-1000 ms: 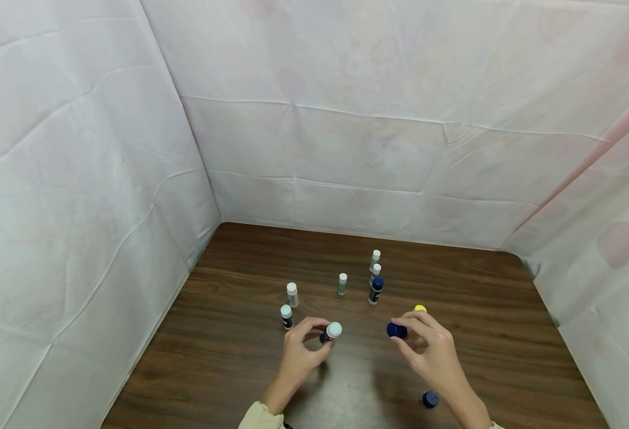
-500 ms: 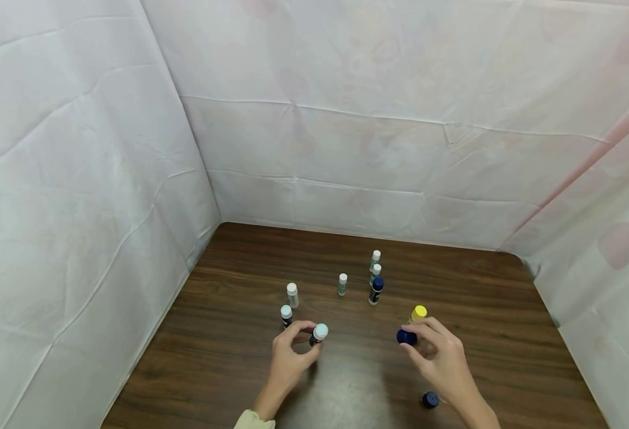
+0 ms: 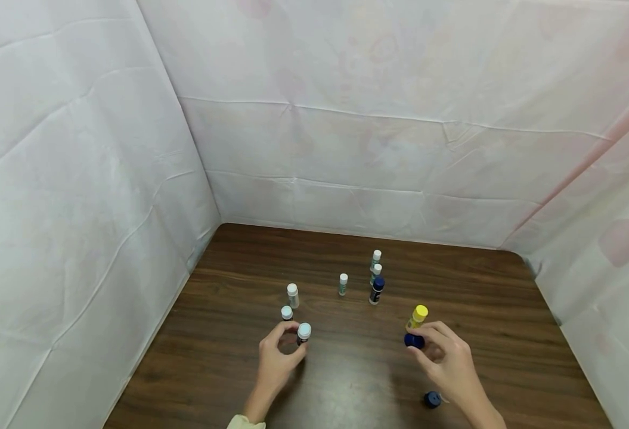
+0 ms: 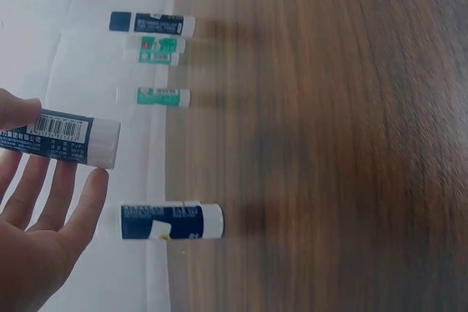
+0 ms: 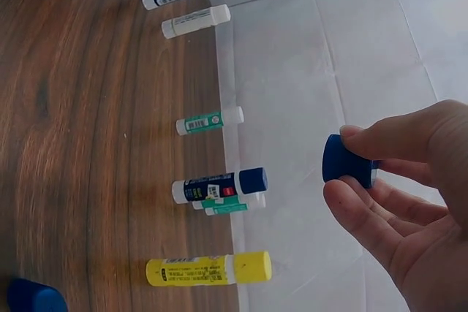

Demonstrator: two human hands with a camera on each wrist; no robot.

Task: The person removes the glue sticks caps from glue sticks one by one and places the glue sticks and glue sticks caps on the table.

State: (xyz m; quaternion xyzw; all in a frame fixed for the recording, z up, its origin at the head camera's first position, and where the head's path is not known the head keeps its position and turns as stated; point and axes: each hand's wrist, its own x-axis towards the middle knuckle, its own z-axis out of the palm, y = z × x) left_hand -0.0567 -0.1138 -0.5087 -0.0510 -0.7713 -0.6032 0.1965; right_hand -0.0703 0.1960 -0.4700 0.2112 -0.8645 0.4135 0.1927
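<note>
In the head view my left hand (image 3: 276,360) holds a glue stick (image 3: 304,331) upright by its sides. The left wrist view shows its navy label with a barcode and its white lower end; its top is out of that frame. Just behind it stands another navy-labelled glue stick (image 3: 287,313) with a pale top, partly hidden by my fingers. My right hand (image 3: 451,360) pinches a dark blue cap (image 5: 347,164) between thumb and fingers, above the table. A yellow glue stick (image 3: 418,316) stands just beyond that hand.
A second blue cap (image 3: 431,400) lies near the right forearm. Farther back stand a white glue stick (image 3: 293,295), a blue-capped glue stick (image 3: 377,290) and several small green-labelled ones (image 3: 343,285). White cloth (image 3: 346,155) hangs around the wooden table (image 3: 228,369).
My left hand has moved left with the glue stick, close to the standing navy one. My right hand has shifted right and slightly nearer with the blue cap, uncovering more of the yellow glue stick.
</note>
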